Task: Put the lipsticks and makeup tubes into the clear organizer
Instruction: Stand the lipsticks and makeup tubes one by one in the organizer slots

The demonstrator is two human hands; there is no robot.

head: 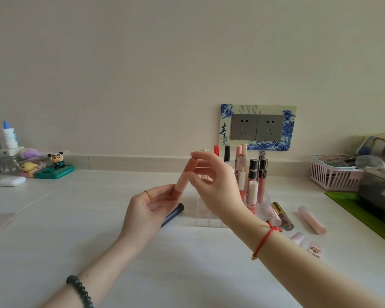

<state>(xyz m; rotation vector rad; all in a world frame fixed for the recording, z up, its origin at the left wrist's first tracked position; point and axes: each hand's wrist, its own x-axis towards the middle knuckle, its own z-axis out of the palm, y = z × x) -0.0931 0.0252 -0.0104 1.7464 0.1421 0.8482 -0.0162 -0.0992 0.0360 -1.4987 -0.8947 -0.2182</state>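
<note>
Head view: both hands share one pink tube [183, 181], held tilted above the table [76, 218]. Left hand [150, 207] pinches its lower brown end, right hand [211, 185] pinches the upper brown cap. Just behind the grip stands the organizer [211, 221], tubes upright inside. A dark tube [173, 213] lies under the left fingers; more tubes lie right of the right wrist.

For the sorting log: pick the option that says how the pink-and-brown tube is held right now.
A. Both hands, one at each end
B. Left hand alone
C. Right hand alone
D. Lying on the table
A: the left hand pinches the lower end of the tube and the right hand pinches its top, above the table.
</note>
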